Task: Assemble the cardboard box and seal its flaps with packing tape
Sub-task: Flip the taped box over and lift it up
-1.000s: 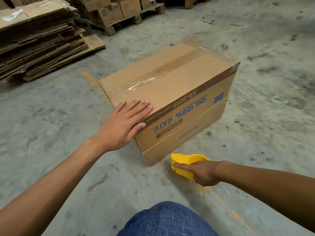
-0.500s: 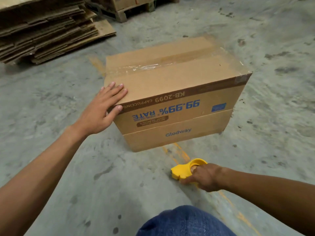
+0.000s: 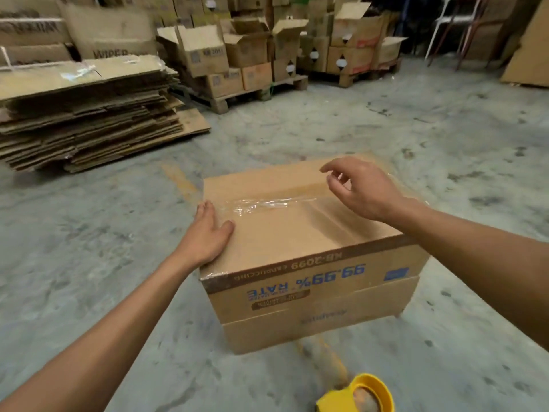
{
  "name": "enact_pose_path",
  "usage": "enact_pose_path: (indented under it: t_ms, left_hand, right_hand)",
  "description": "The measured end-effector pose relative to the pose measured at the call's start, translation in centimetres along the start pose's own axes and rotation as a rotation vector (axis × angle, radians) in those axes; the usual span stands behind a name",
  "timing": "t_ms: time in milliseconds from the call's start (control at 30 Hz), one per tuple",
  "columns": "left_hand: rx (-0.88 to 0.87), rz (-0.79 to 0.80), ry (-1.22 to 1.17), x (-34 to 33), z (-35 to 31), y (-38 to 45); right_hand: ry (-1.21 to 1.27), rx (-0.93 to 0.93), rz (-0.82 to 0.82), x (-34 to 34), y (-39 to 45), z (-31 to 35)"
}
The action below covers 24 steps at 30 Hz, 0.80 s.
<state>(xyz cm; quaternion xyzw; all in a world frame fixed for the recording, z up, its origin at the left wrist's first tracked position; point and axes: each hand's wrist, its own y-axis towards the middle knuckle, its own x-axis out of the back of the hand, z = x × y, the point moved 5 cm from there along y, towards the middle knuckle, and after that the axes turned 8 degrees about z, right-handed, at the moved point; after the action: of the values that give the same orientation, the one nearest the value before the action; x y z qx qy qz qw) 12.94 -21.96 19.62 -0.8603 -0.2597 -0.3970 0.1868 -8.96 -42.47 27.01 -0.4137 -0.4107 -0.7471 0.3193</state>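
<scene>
A brown cardboard box (image 3: 297, 242) with blue upside-down print stands on the concrete floor, its top flaps closed and a strip of clear tape (image 3: 261, 203) along the centre seam. My left hand (image 3: 208, 233) lies flat on the box's top near its left edge. Above the far right part of the top hovers my right hand (image 3: 359, 188), fingers loosely curled and holding nothing. The yellow tape dispenser (image 3: 359, 394) lies on the floor in front of the box, apart from both hands.
A stack of flattened cartons (image 3: 89, 114) lies at the left. Pallets with open and closed boxes (image 3: 237, 55) line the back. A white chair (image 3: 454, 25) and a leaning cardboard sheet (image 3: 528, 49) stand at the far right. My knee is out of view.
My right hand has let go of the yellow dispenser and risen over the box top. My left hand has slid from the front corner onto the top. The view has tilted up.
</scene>
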Motion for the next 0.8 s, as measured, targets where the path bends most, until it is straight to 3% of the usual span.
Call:
enact_pose_path:
  t_ms: [133,267,633,800]
  left_hand:
    - [0.051,-0.046,-0.119,0.7,-0.5,2.0]
    - [0.099,-0.071,-0.177,0.7,0.0,3.5]
    - [0.191,-0.083,-0.155,0.6,2.1,5.3]
    - [0.256,-0.073,-0.383,0.8,1.3,6.0]
  right_hand:
    - [-0.229,-0.218,0.342,-1.5,0.1,-7.2]
    - [-0.194,-0.396,0.486,-2.1,-1.1,-12.1]
    - [0.36,-0.574,0.359,-1.5,3.0,-16.8]
    - [0.646,-0.717,0.369,-1.8,3.6,-17.1]
